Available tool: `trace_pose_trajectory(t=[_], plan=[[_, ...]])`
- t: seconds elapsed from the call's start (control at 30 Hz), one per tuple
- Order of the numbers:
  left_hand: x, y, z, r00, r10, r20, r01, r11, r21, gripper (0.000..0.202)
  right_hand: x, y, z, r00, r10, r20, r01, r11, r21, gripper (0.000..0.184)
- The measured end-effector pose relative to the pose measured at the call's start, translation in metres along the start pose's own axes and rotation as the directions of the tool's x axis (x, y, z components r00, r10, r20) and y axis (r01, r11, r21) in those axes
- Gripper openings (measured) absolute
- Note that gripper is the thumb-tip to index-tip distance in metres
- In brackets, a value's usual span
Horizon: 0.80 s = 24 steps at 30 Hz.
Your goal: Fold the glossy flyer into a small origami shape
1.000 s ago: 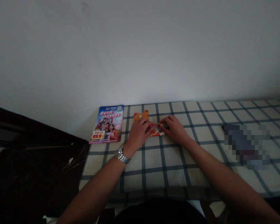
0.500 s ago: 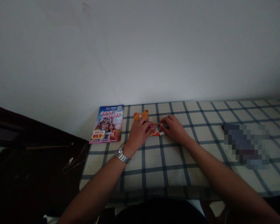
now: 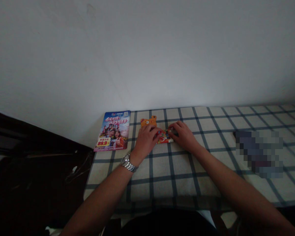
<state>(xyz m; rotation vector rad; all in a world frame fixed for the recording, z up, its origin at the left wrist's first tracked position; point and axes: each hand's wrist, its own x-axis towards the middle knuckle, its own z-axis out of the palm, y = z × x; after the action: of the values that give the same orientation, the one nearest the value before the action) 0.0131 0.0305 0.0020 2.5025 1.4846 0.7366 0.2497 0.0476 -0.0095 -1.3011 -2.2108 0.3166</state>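
Observation:
A small piece of paper (image 3: 165, 137), printed in red, white and other bright colours, lies on the checked cloth. My left hand (image 3: 147, 139), with a metal watch (image 3: 129, 163) on its wrist, has its fingers closed on the paper's left side. At the paper's right end, the thumb and fingers of my right hand (image 3: 183, 135) pinch the edge. Just behind my left hand is an orange bear-shaped piece (image 3: 148, 121), its lower part hidden by the hand.
The checked cloth (image 3: 162, 183) covers the table up to the pale wall (image 3: 147, 59). A stack of colourful flyers (image 3: 113, 131) rests at the left. A dark, pixelated object (image 3: 253, 150) lies at the right. Past the table's left edge is a dark area.
Both hands stay at the small paper in nearly the same place. Only slight finger movement at the paper shows.

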Motion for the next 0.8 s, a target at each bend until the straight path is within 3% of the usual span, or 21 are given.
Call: trace_pose_trajectory(t=[0.4, 0.8], plan=[[-0.001, 0.0, -0.001, 1.0, 0.001, 0.001, -0.001, 1.0, -0.008, 0.022, 0.0, 0.0, -0.004, 1.0, 0.0, 0.004, -0.001, 1.0, 0.019, 0.006], [-0.001, -0.001, 0.001, 1.0, 0.001, 0.001, -0.001, 1.0, -0.011, 0.021, 0.001, 0.0, -0.012, 0.999, -0.032, 0.037, 0.029, 0.996, 0.079, 0.01]])
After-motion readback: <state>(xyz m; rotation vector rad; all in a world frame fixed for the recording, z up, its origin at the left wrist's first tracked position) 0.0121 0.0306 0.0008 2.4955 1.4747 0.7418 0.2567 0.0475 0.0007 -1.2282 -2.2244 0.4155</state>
